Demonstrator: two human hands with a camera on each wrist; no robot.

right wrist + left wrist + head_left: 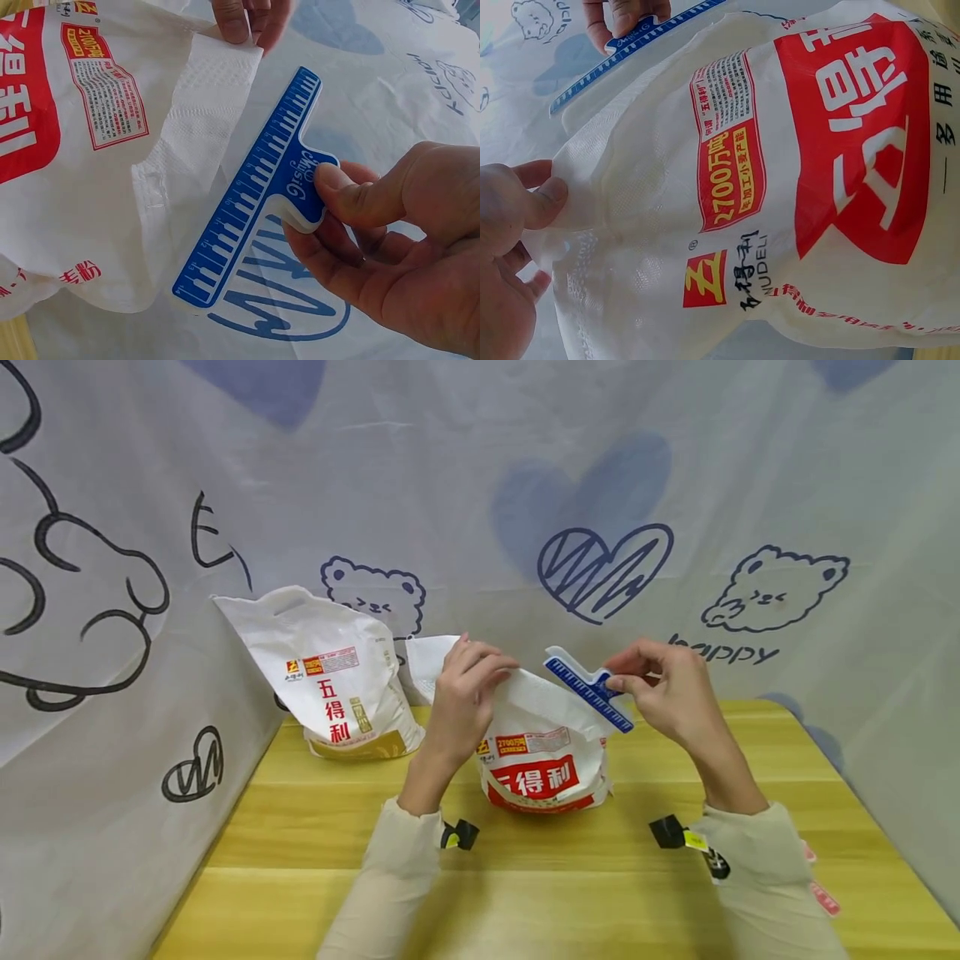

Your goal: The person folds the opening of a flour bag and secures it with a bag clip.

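Note:
My left hand (467, 702) pinches the folded top edge of a white flour bag (536, 772) with red print; the bag stands on the table. In the left wrist view, thumb and fingers grip the bag's white rim (577, 199). My right hand (667, 689) holds a long blue-and-white clip (588, 693) by its handle. Piano keys and the word "Music" are printed on the clip (247, 195), as the right wrist view shows. The clip slants beside the bag's upper right edge, its long bar facing the folded top.
A second white flour bag (330, 685) with gold print stands at the back left, its top upright and unfolded. Behind the wooden table (525, 893) hangs a pale cloth (465, 485) with bear and heart drawings. Small pink-red pieces (825, 897) lie by the right sleeve.

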